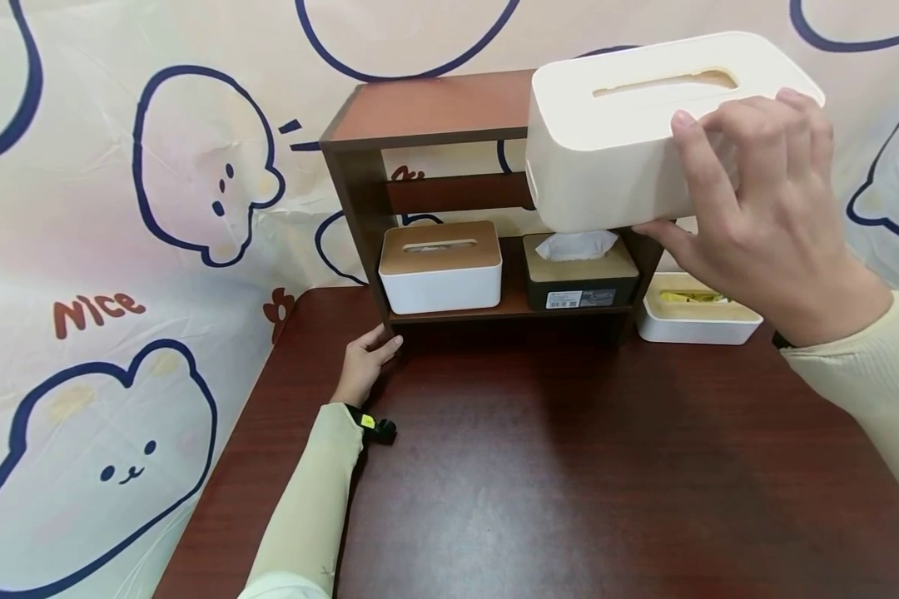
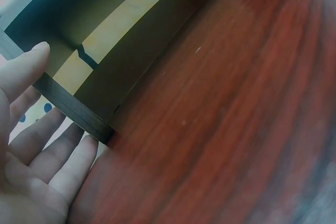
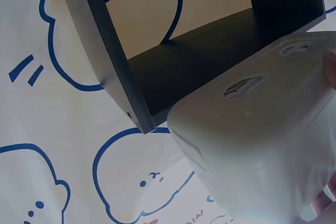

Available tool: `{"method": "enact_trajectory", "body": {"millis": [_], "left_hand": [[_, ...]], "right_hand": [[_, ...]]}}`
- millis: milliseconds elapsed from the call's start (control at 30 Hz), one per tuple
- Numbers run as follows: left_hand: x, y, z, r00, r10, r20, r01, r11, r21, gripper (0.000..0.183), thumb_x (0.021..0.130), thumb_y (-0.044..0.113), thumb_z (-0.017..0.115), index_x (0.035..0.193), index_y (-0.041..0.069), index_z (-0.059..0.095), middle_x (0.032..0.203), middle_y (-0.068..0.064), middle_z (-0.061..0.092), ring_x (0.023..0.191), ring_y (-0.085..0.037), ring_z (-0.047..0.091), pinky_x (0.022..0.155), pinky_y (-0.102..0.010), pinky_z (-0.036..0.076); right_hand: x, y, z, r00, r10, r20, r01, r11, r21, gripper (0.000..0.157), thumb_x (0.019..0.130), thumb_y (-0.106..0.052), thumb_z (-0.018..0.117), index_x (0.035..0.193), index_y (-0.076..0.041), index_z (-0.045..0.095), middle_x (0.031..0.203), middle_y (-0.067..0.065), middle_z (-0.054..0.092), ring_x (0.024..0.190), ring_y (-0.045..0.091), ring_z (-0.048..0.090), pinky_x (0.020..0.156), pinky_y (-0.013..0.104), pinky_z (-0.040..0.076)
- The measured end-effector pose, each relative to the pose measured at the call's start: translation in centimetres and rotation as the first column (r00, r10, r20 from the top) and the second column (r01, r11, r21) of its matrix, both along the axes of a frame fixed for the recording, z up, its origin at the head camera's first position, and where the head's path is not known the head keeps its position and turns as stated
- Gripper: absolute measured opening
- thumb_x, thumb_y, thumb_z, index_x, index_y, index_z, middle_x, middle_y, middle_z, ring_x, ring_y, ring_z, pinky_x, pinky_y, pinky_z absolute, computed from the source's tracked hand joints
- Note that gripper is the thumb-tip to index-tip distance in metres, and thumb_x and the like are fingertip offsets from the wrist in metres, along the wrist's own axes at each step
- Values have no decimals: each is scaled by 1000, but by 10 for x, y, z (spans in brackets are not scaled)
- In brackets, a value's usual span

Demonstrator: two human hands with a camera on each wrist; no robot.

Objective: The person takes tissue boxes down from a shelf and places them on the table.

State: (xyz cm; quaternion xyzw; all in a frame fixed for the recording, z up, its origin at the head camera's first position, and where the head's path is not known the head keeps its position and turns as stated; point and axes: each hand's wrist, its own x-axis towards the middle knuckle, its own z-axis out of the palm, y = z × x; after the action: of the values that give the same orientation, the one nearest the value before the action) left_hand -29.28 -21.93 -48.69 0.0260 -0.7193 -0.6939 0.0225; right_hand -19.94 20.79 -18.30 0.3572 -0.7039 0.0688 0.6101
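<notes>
Fingers of my right hand [image 1: 779, 200] grasp one cream tissue box [image 1: 607, 179], raised before the shelf [image 1: 434, 104]; those of my left hand [image 1: 361, 366] grip its left upright [image 1: 363, 200]. I count two tissue boxes [image 1: 442, 287] on its lower board [image 1: 513, 287], one white-sided box [image 1: 697, 333] on the desk [image 1: 494, 466].

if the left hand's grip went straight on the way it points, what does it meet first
Most likely the shelf's left side panel, right at the fingertips of the left hand's grip; whether they actually touch it is hard to tell.
</notes>
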Motion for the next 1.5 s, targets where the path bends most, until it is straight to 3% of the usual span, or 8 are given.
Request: {"method": "enact_trajectory", "body": {"millis": [267,500,833,1133,1500], "left_hand": [[0,0,0,1000,-1,-5,1,1000,-15,70,86,31,77,145,7,47,149,-10,41,118,-22,57,91,-30,50],[3,0,3,1000,-6,5,6,1000,3,66,87,28,76,144,8,48,149,-10,41,118,-23,58,91,-30,50],[-1,2,-2,999,19,-27,-18,999,34,61,86,23,78,139,7,54,143,-10,49,116,-22,58,87,-27,52],[-4,1,-1,1000,9,-10,-9,1000,8,61,87,26,77,141,9,52,145,-6,47,129,-17,46,88,-24,50],[-4,1,-1,1000,15,-22,-14,1000,19,61,87,24,77,140,7,52,144,-8,48,122,-20,53,87,-25,52]], "right_hand": [[0,5,-6,1000,-2,12,2,1000,-5,62,70,-18,83,122,-3,54,111,26,51,103,48,48,102,60,30],[-1,12,-11,1000,-14,27,13,1000,3,70,64,-14,86,126,-5,53,113,24,51,106,46,47,102,59,29],[-1,21,-18,999,-21,42,22,1000,-18,72,62,-14,88,125,-6,54,113,24,52,104,47,47,101,59,29],[-1,27,-23,998,-40,39,41,999,-29,70,62,-15,86,123,-5,54,109,26,52,98,49,46,100,60,31],[-1,39,-33,997,-34,74,39,997,-65,69,59,-13,85,119,-3,54,109,25,52,99,48,45,101,59,29]]}}
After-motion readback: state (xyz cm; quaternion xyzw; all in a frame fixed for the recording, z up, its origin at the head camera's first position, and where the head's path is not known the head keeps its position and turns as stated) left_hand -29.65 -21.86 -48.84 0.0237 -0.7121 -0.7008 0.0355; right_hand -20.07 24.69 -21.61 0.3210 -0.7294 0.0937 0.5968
